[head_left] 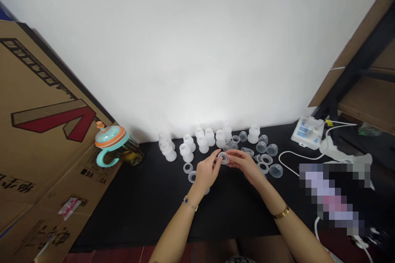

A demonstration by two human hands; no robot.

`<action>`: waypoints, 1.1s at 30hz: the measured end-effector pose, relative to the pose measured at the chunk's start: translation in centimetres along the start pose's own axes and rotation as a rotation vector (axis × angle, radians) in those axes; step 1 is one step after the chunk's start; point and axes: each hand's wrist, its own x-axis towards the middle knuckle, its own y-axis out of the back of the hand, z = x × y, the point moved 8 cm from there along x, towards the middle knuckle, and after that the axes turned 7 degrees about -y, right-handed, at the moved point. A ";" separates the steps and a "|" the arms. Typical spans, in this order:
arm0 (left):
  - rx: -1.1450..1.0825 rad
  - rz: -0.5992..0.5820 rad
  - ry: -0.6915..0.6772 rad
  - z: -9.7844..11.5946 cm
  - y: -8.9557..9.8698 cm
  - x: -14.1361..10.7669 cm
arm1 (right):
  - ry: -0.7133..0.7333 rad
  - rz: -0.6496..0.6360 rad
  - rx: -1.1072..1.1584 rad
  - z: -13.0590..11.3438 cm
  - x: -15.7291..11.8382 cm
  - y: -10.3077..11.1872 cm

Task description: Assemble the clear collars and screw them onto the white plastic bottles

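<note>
Between my two hands is a translucent ring (pixel 223 158), held above the black table. My left hand (pixel 209 169) pinches its left side, and my right hand (pixel 243 164) has its fingertips on the right side. White bottles with narrow waists (pixel 186 153) stand in a loose group behind my hands. More rings lie flat nearby, one ring (pixel 188 167) left of my left hand and another ring (pixel 266 159) right of my right hand. Several clear domed caps (pixel 272 149) sit at the right, with a clear cap (pixel 275 170) closest to my right forearm.
A jug with a teal lid (pixel 111 136) stands at the left by a large cardboard box (pixel 46 111). At the right, a white power strip (pixel 307 132) trails a white cable across the black table (pixel 138 205). A white wall (pixel 197 49) rises behind. A pixelated patch hides something at the right.
</note>
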 end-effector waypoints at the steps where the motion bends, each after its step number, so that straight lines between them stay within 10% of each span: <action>1: -0.034 0.000 0.027 -0.2 0.0 0.0 | 0.000 0.001 0.004 0.0 0.0 0.0; 13: -0.386 -0.018 0.178 -1.5 -0.8 0.2 | 0.020 0.014 0.013 0.1 0.2 0.3; 33: -0.376 0.000 0.176 -1.1 -0.3 0.3 | 0.030 0.009 -0.047 0.0 0.2 0.1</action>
